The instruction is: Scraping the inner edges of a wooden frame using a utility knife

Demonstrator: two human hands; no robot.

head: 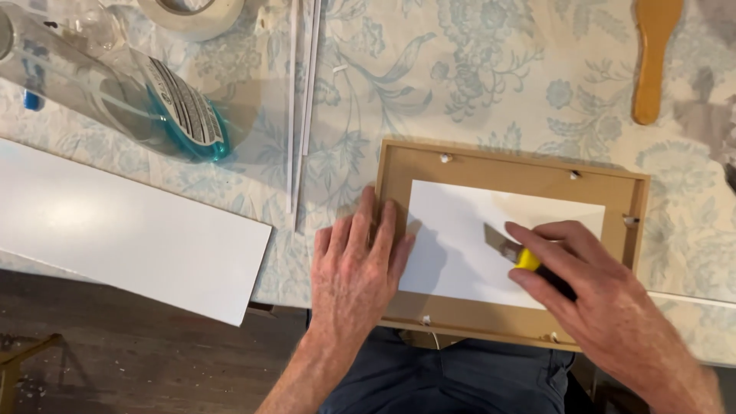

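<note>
Left hand flat, fingers spread, pressing wooden frame at table edge. Right hand clenched around yellow knife, blade on white card inside frame.

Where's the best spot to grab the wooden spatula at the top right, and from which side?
Take the wooden spatula by its narrow handle end, which points toward the person, coming from the near side. It lies flat on the tablecloth; the broad blade runs out of view.

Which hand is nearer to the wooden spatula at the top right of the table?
Right. The right hand, holding a yellow utility knife, lies below the wooden spatula; the left hand rests farther away on the frame's left edge.
</note>
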